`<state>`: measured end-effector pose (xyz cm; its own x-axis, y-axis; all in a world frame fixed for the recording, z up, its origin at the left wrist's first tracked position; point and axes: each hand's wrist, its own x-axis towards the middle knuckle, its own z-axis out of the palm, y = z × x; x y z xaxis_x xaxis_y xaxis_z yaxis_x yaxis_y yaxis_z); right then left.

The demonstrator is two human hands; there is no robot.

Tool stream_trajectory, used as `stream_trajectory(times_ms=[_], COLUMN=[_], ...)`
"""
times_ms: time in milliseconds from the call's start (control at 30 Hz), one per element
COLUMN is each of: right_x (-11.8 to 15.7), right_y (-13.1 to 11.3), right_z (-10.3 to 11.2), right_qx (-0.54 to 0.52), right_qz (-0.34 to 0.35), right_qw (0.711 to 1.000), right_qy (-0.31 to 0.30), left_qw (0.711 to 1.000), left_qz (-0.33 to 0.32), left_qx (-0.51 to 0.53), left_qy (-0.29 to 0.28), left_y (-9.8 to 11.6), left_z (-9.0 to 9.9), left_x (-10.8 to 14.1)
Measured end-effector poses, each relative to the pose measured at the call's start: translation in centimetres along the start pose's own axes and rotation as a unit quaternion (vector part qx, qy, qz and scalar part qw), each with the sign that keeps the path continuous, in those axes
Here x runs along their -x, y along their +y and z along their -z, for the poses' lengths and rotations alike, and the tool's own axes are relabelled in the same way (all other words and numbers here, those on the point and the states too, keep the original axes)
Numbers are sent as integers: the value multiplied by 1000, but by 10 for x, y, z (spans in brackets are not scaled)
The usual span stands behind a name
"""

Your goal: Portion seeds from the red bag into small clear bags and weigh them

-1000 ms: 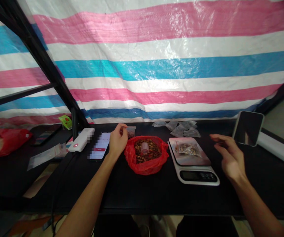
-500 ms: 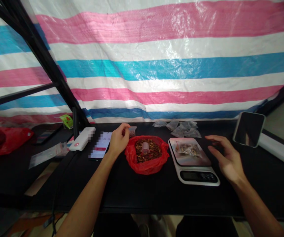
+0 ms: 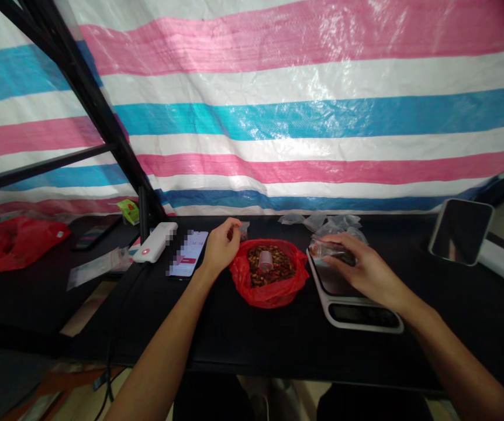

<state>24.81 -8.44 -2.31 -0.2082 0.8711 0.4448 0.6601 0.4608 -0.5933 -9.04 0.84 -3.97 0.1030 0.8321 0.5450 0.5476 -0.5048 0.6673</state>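
My right hand (image 3: 359, 263) grips a small filled clear bag (image 3: 333, 251) over the plate of the white kitchen scale (image 3: 366, 318). My left hand (image 3: 223, 245) has its fingers closed on another small filled clear bag (image 3: 244, 230), behind the left rim of the red plastic bag. That red bag (image 3: 273, 297) stands open between my hands, full of small brown pieces. A clear plastic cup (image 3: 265, 261) rests on the brown pieces.
Several clear bags (image 3: 342, 222) lie behind the scale. A lit phone (image 3: 189, 254) and a white power bank (image 3: 158, 241) are left of my left hand. At the right leans a dark-screened device (image 3: 461, 231). Another red bag (image 3: 19, 242) lies far left, near a black frame post (image 3: 144, 213).
My right hand has moved left from beside the scale and taken hold of the filled bag on its plate. The view has shifted slightly. The other person's hand at far left has gone from view.
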Motion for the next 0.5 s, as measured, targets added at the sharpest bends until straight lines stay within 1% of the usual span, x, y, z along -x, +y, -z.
stream_trajectory(times_ms=[67,133,200,333,433,500], right_x=[-12,-23,-32,-42,-44,-45], right_y=[-16,-28,-36,-39,-41,-44], right_z=[-7,-16,-24,-37,-41,-42], right_qx=[-3,31,74,113,121,124], right_qz=[33,58,69,65,53,46], right_qw=[999,997,992,983,980,980], right_qy=[-21,-49,-79,-127,-146,-147], left_qw=[1000,1000,1000,1000,1000,999], left_qz=[0,0,2,8,15,17], left_qx=[0,-3,-7,-6,-11,-16], left_qy=[-7,-11,-7,14,19,23], left_y=[0,1,2,4,5,5], left_z=[0,0,1,1,2,2], left_x=[1,1,1,1,0,0])
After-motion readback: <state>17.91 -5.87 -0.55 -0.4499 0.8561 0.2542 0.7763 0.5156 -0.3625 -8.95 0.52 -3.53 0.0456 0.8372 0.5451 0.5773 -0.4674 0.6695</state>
